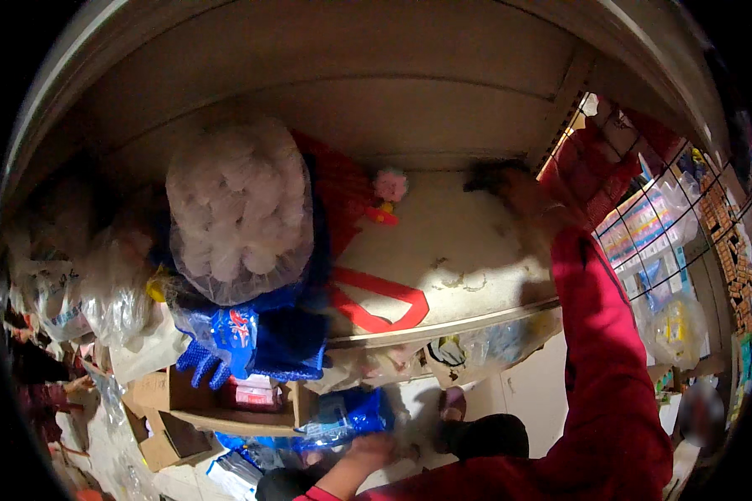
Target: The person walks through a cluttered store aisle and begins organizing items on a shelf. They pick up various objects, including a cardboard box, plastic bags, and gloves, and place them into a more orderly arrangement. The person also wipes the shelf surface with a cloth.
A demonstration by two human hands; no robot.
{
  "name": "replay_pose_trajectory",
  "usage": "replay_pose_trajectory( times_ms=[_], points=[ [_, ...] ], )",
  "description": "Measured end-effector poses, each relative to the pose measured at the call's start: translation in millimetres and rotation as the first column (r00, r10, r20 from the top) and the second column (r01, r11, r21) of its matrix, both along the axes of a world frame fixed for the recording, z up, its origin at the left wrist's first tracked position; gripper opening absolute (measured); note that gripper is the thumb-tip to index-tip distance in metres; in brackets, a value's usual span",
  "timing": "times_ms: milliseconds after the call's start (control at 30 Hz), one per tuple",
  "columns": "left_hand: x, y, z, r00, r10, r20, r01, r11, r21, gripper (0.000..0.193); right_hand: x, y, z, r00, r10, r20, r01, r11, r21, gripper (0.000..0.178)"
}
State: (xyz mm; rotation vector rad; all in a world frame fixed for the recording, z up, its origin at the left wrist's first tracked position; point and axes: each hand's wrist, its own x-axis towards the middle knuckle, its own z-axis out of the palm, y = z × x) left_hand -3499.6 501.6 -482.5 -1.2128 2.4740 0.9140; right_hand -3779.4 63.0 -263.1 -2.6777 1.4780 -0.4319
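Observation:
My right arm stretches over a pale shelf (393, 250). At the shelf's back right corner my right hand (529, 200) is in shadow and blurred, closed at a dark, bristly-looking thing (497, 175) whose kind I cannot make out. Low in the view, my left hand (374, 451) is beside a shiny blue plastic package (347, 415); its fingers are too blurred to read. On the shelf lie a red strap-like loop (405, 302), a small pink fluffy trinket (390, 184) and some brown specks of dirt.
A clear bag of white balls (238, 209) sits on the shelf's left, above blue dotted gloves (205, 365). Below is an opened cardboard box (175, 397). A black wire grid (643, 209) borders the right side, with packaged goods behind it. Plastic bags (117, 292) crowd the left.

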Motion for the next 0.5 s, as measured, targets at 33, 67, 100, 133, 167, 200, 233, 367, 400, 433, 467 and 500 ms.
replay_pose_trajectory(
  times_ms=[33, 67, 100, 133, 167, 200, 233, 367, 400, 433, 467, 500],
  points=[
    [-0.3, -0.7, 5.9, 0.998, 0.061, -0.027, -0.061, 0.998, 0.015, 0.037, -17.8, -10.2, -13.0, 0.995, -0.079, -0.065, 0.077, 0.996, -0.042, 0.038],
    [-1.9, -3.3, 16.5, 0.991, 0.121, -0.055, -0.119, 0.992, 0.034, 0.041, -33.8, -18.3, -26.3, 0.979, -0.161, -0.128, 0.151, 0.985, -0.087, 0.038],
    [-3.9, -6.8, 24.8, 0.981, 0.174, -0.084, -0.17, 0.984, 0.053, 0.044, -51.1, -22.9, -38.4, 0.972, -0.197, -0.126, 0.179, 0.974, -0.141, 0.037],
    [-6.6, -12.6, 27.5, 0.985, 0.162, -0.054, -0.155, 0.982, 0.108, 0.047, -66.3, -26.5, -47.6, 0.965, -0.234, -0.117, 0.208, 0.958, -0.199, 0.037],
    [-9.3, -15.8, 28.1, 0.985, 0.174, -0.016, -0.169, 0.971, 0.167, 0.051, -57.4, -24.1, -47.4, 0.964, -0.244, -0.104, 0.212, 0.945, -0.25, 0.037],
    [-9.0, -17.9, 29.6, 0.984, 0.179, 0.02, -0.178, 0.958, 0.226, 0.055, -55.3, -16.6, -45.6, 0.96, -0.264, -0.088, 0.242, 0.948, -0.206, 0.036],
    [-3.6, -13.3, 35.4, 0.975, 0.222, 0.014, -0.219, 0.948, 0.231, 0.057, -32.9, 1.3, -40.1, 0.963, -0.259, -0.076, 0.246, 0.958, -0.148, 0.035],
    [-14.8, -20.5, 69.9, 0.983, 0.181, 0.023, -0.18, 0.946, 0.269, 0.059, -54.2, 58.6, -20.5, 0.919, -0.221, -0.325, 0.223, 0.974, -0.034, 0.034],
    [-17.7, -22.8, 78.3, 0.987, 0.149, 0.056, -0.159, 0.943, 0.291, 0.058, -54.8, 76.7, -19.3, 0.925, -0.244, -0.291, 0.23, 0.97, -0.079, 0.035],
    [-20.7, -21.9, 83.5, 0.989, 0.116, 0.09, -0.139, 0.939, 0.314, 0.057, -52.7, 94.9, -20.9, 0.93, -0.263, -0.256, 0.238, 0.963, -0.125, 0.035],
    [-24.0, -20.8, 82.2, 0.988, 0.125, 0.087, -0.146, 0.94, 0.309, 0.054, -59.0, 111.4, -20.0, 0.932, -0.288, -0.221, 0.253, 0.952, -0.175, 0.036],
    [-27.4, -18.6, 82.5, 0.993, 0.098, 0.066, -0.112, 0.958, 0.266, 0.053, -70.9, 121.1, -25.3, 0.953, -0.255, -0.165, 0.218, 0.953, -0.212, 0.037]
  ],
)
